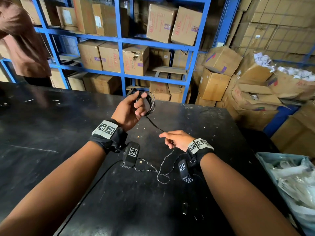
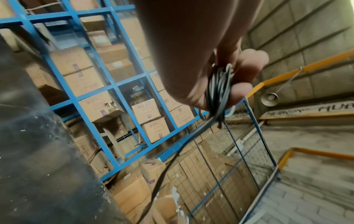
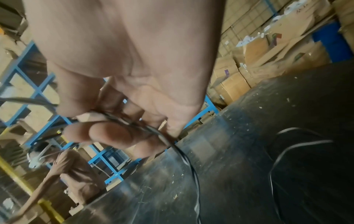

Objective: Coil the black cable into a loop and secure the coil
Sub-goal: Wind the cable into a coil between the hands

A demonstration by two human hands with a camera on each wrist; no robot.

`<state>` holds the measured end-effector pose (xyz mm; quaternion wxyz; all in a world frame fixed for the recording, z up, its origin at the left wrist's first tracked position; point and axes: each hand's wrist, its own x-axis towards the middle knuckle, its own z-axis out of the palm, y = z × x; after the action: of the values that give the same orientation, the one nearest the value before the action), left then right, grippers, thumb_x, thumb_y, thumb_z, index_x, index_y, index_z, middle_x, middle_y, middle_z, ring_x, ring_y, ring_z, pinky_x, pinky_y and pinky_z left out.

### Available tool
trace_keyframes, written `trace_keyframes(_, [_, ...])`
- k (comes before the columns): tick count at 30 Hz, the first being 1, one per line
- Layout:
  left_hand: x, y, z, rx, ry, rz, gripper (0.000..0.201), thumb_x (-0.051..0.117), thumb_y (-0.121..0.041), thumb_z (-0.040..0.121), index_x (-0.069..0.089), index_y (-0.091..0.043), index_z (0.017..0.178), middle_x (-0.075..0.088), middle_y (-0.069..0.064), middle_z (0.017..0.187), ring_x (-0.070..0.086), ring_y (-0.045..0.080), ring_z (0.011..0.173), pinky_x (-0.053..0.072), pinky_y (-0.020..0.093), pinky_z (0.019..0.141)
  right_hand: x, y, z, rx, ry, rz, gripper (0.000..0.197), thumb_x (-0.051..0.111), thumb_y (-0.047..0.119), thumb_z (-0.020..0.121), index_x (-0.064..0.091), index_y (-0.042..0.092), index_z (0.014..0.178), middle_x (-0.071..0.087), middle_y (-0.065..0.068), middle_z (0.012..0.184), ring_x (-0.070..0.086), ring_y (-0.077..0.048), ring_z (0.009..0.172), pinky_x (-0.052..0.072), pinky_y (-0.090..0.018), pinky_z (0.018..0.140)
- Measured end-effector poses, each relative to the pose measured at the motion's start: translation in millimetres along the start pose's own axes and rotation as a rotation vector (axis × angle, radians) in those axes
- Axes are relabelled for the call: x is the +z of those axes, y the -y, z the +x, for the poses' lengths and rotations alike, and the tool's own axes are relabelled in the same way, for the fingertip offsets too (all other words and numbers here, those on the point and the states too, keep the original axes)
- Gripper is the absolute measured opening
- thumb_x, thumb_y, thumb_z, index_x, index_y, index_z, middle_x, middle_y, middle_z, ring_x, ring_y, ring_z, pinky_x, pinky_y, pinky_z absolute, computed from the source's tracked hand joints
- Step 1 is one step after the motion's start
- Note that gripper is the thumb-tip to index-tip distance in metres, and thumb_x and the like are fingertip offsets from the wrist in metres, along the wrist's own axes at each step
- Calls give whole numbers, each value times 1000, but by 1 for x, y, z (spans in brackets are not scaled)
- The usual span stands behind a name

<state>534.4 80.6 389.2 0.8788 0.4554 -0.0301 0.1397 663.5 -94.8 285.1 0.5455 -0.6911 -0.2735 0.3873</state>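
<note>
The left hand (image 1: pixel 130 109) grips several finished turns of the black cable (image 1: pixel 154 124) above the table (image 1: pixel 51 133). From there a strand runs down to the right hand (image 1: pixel 177 140), which pinches it; slack trails beneath. Thin, light and limp, it likely springs open, so hold where turns cross.

Bare forearms, no sleeves. Black wrist straps (image 1: pixel 109 138) on both arms, each topped with a pale plate bearing two black-and-white square markers (image 1: pixel 105 129). Small black camera (image 1: pixel 130 155) slung under each strap, tagged with its own marker; thin black lead trailing from the left one.
</note>
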Motion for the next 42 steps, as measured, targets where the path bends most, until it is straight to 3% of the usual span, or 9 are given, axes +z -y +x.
trace_keyframes(6, [-6, 23, -6, -199, 237, 393, 29, 26, -19, 92, 50, -10, 78, 35, -10, 40, 27, 6, 31, 33, 21, 41, -6, 42, 13, -59, -421, -431, 39, 67, 39, 83, 60, 5, 64, 46, -4, 51, 42, -17, 41, 37, -24, 43])
trace_keyframes(12, [-26, 53, -2, -269, 5, 932, 33, 35, -15, 96, 58, -13, 72, 41, -8, 37, 30, 5, 34, 22, 17, 36, -8, 96, 16, -193, -481, -594, 31, 77, 36, 72, 59, 17, 56, 54, 7, 53, 49, -10, 49, 38, -21, 49])
trace_keyframes(16, [-40, 58, 8, -169, -273, 726, 37, 26, -16, 97, 59, -14, 80, 49, -3, 53, 41, 5, 40, 27, 15, 38, 16, 117, 11, -185, -308, -503, 16, 63, 22, 85, 68, 9, 77, 64, -1, 61, 52, -13, 46, 45, -24, 45])
trace_keyframes(22, [-47, 52, 14, 10, -329, 726, 34, 24, -13, 98, 52, -10, 77, 57, -5, 47, 43, 5, 40, 32, 19, 45, 50, 110, 8, -147, -129, -376, 8, 57, 13, 89, 59, 8, 83, 68, -10, 68, 61, -18, 46, 49, -26, 46])
trace_keyframes(26, [-53, 46, 20, 67, -445, 303, 33, 22, -19, 98, 53, -12, 88, 64, -4, 58, 53, 11, 51, 37, 25, 55, 63, 93, 4, -105, -46, -310, 15, 57, 16, 91, 49, 9, 81, 64, -11, 64, 60, -22, 47, 48, -27, 45])
trace_keyframes(30, [-48, 35, 20, 26, -353, -47, 34, 23, -24, 99, 52, -9, 92, 57, 2, 75, 58, 15, 63, 44, 25, 70, 71, 70, 5, -144, 65, -269, 19, 51, 16, 95, 50, 10, 77, 62, -13, 66, 58, -14, 41, 44, -20, 39])
trace_keyframes(33, [-39, 27, 16, -1, -235, -134, 35, 25, -27, 99, 53, -8, 94, 52, -2, 70, 50, 13, 61, 42, 23, 66, 70, 46, 10, -111, 145, -254, 20, 44, 19, 99, 60, 11, 89, 62, -10, 68, 58, -9, 43, 39, -15, 40])
trace_keyframes(38, [-21, 9, 9, -4, -63, -83, 34, 26, -28, 95, 53, -7, 96, 39, -7, 53, 31, 8, 43, 34, 20, 50, 50, 16, 11, -63, 96, -385, 27, 46, 27, 98, 67, 10, 93, 63, -3, 68, 52, -9, 50, 40, -21, 52])
trace_keyframes(42, [-21, 4, 1, -102, 58, 115, 36, 27, -23, 87, 58, -6, 84, 35, -7, 43, 25, 8, 34, 27, 24, 43, 28, 17, 9, -19, -70, -429, 32, 55, 34, 92, 64, 9, 75, 56, -5, 61, 45, -14, 46, 40, -26, 52])
